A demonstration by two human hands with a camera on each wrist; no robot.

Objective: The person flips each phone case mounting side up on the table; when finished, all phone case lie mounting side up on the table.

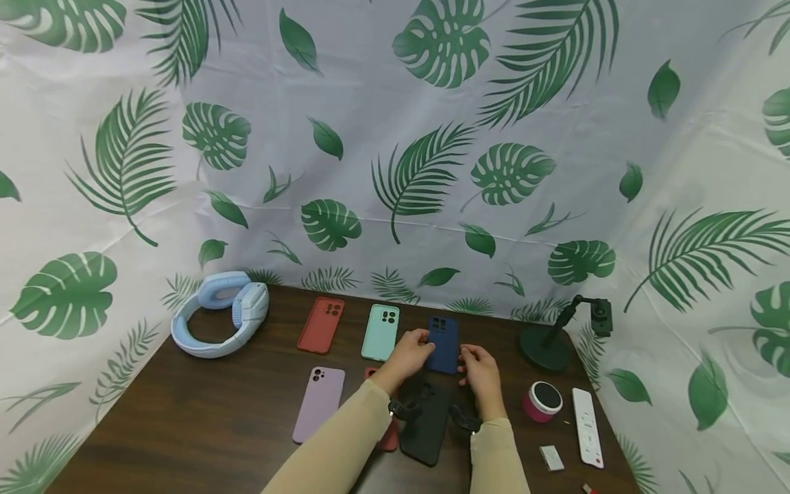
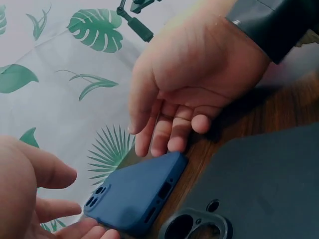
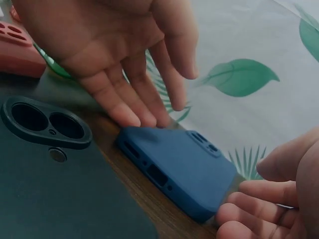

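A blue phone case [image 1: 442, 346] lies back-up on the dark wooden table, between the two hands. At its left edge is the left hand [image 1: 410, 353], fingers loosely bent; in the right wrist view its fingertips [image 3: 130, 118] meet the case's edge. On the opposite side the right hand [image 1: 481, 374] has its thumb and fingers apart, with fingertips close to the case's side; contact there is hard to tell. Neither hand grips the case. Nearer the body, a black phone case [image 1: 427, 425] lies below the hands, its camera ring showing in the left wrist view.
Mint [image 1: 380, 333], red [image 1: 321, 326] and lilac [image 1: 319, 405] phone cases lie leftward; another red case [image 1: 390, 436] is partly under the left forearm. Blue headphones [image 1: 216, 315] sit back left. Rightward are a black stand [image 1: 549, 343], a pink-white jar [image 1: 543, 401] and a white remote [image 1: 588, 429].
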